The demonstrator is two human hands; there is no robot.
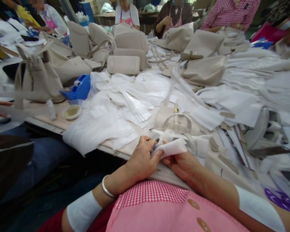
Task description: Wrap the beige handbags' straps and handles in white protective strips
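Observation:
At the table edge, close to my body, both hands work on one piece of white foam wrap [175,147], which is folded over into a roll. My left hand [143,158] is closed, its thumb and fingers pinching the left end of the wrap. From below and the right, my right hand [183,165] holds the same wrap, with most of its fingers hidden behind it. Just beyond the hands lies a beige handbag [163,117] with an arched handle and a gold-coloured clasp, partly covered by clear plastic. What sits inside the roll cannot be made out.
White sheets [120,106] spread across the table. A blue tape dispenser [78,88], a small dish [72,112] and a grey tape dispenser [265,132] stand around me. Beige bags [124,64] are piled at the back, with several people beyond. A person sits at left.

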